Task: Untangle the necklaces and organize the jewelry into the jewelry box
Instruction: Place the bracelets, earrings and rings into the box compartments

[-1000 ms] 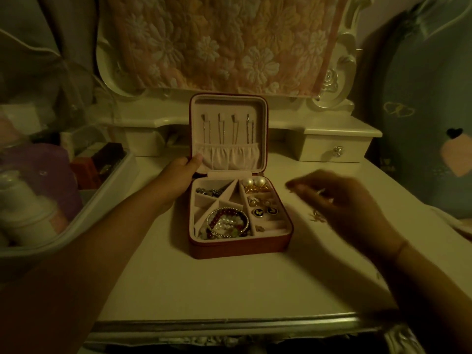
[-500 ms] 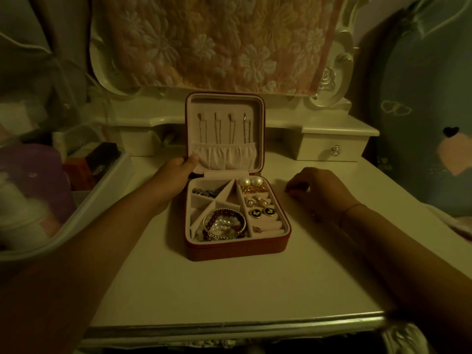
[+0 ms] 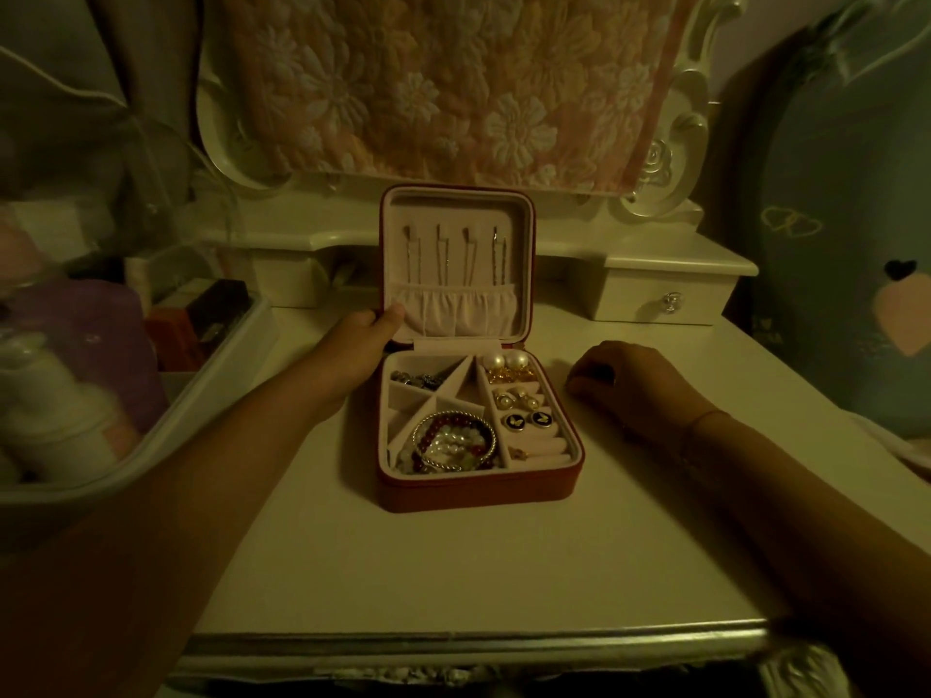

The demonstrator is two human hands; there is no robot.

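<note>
A red jewelry box (image 3: 478, 488) stands open in the middle of the white dressing table (image 3: 453, 571). Several necklaces (image 3: 456, 256) hang on hooks in its upright lid. Bead bracelets (image 3: 453, 443) fill the front left compartment, pearl earrings (image 3: 506, 362) and black round studs (image 3: 526, 420) lie on the right. My left hand (image 3: 360, 352) grips the lid's left edge near the hinge, thumb on the inside lining. My right hand (image 3: 624, 382) rests on the table just right of the box, fingers curled under; what they cover is hidden.
A grey tray (image 3: 166, 435) with bottles and small boxes stands at the left. A small white drawer unit (image 3: 660, 294) sits behind on the right, under a mirror frame draped with floral cloth (image 3: 453, 83). A blue plush cushion (image 3: 856, 244) fills the right side.
My right hand has come down from above the table and settled beside the box's right side, fingers curled. My left hand has kept its hold on the lid.
</note>
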